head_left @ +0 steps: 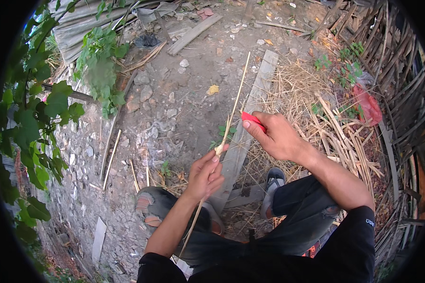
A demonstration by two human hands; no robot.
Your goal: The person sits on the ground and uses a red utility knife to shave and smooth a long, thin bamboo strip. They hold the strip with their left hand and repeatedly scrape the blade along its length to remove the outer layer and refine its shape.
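Note:
A long, thin, pale stick (239, 96) slants up and away from my lap, with a rough, frayed joint partway along it. My left hand (204, 177) is closed round the stick just below that joint, and the stick's lower end passes under my left forearm toward my lap. To the right, my right hand (281, 137) grips a small red tool (253, 120), thumb pressed along its side. Only its flat red body shows; I cannot make out a blade. The red tool is close to the stick, with a small gap between them.
A grey plank (256, 101) lies on the dirt between my feet and beyond. Straw-like shavings (295, 89) and a heap of cut sticks (349, 141) cover the right side. Stones, loose sticks and leafy vines (56, 101) are on the left. A red plastic bag (366, 104) lies far right.

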